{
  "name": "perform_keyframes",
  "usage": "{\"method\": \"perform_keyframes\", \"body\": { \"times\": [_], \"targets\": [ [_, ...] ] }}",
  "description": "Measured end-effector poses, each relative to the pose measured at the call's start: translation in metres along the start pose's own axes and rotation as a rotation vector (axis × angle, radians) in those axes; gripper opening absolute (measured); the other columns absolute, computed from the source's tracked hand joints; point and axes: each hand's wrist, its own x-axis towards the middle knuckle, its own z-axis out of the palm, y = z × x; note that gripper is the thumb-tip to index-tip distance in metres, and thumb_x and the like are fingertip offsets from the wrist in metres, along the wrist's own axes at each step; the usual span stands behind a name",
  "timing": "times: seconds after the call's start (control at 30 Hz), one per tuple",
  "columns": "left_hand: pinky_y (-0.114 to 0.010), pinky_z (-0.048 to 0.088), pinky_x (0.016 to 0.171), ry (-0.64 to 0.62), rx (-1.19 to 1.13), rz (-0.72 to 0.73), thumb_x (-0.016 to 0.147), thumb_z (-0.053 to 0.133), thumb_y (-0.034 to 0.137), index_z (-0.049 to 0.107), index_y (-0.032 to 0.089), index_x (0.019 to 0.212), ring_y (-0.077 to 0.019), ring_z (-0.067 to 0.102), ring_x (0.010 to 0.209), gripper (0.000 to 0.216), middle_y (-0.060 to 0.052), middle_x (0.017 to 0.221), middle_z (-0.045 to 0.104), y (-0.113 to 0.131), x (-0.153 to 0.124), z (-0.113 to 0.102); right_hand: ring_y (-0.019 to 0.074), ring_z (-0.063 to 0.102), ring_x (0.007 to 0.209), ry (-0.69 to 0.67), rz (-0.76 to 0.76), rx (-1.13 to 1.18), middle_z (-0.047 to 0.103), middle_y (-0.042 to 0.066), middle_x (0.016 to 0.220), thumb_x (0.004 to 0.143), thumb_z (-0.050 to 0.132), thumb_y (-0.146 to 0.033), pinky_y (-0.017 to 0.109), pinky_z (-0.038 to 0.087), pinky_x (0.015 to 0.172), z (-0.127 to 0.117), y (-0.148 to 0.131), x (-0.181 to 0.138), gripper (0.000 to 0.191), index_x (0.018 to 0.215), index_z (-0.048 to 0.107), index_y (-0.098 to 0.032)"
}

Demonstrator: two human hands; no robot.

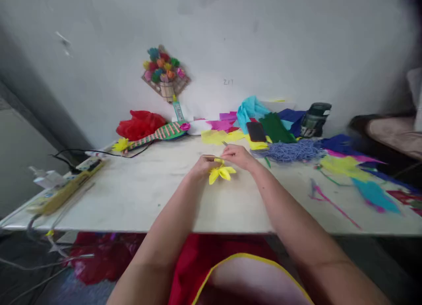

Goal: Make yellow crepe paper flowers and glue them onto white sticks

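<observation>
My left hand point(203, 165) is closed at the middle of the table, holding a yellow paper flower point(223, 172) whose petals hang down and spread toward me. My right hand point(238, 155) comes in from the other side with its fingers pinched together, close to the top of the flower. A thin pale strip or stem point(212, 156) runs between the two hands. A small grey pointed tip point(224, 143) sticks up past my right fingers; its kind is too small to tell. The fingertips partly hide the flower's base.
Behind my hands lie yellow paper point(214, 137), a dark phone point(256, 132), dark green paper point(277, 127) and purple-blue shreds point(292, 151). A decorated green guitar shape point(161, 133) and red paper point(140, 125) are back left. A power strip point(66, 190) lies along the left edge.
</observation>
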Motion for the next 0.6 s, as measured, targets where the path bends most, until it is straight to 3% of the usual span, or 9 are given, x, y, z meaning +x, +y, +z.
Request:
{"method": "perform_keyframes", "body": {
  "times": [0.23,0.43,0.6],
  "targets": [
    [-0.022,0.031,0.047,0.051,-0.047,-0.002,0.054,0.063,0.026,0.059,0.01,0.064,-0.0084,0.043,0.048,0.018,0.002,0.053,0.05,-0.002,0.004,0.0,0.0125,0.056,0.073,0.017,0.008,-0.044,0.06,0.003,0.079,0.069,0.063,-0.024,0.026,0.044,0.066,0.003,0.002,0.001,0.009,0.069,0.071,-0.021],
    [-0.024,0.037,0.053,-0.01,-0.244,0.007,0.056,0.065,0.025,0.064,0.007,0.073,-0.0124,0.052,0.054,0.025,-0.005,0.063,0.059,-0.008,0.004,0.001,0.0126,0.056,0.073,0.095,-0.032,-0.183,0.061,0.003,0.082,0.07,0.061,-0.022,0.025,0.043,0.062,0.008,0.002,-0.001,0.01,0.071,0.071,-0.021],
    [-0.025,0.038,0.054,-0.012,-0.362,0.015,0.056,0.063,0.022,0.062,0.008,0.071,-0.0129,0.052,0.053,0.021,-0.004,0.061,0.059,-0.011,0.006,0.002,0.0092,0.052,0.062,0.135,-0.068,-0.25,0.062,0.003,0.087,0.071,0.06,-0.024,0.023,0.04,0.055,0.009,-0.001,-0.002,0.011,0.071,0.071,-0.02]
  ]
}}
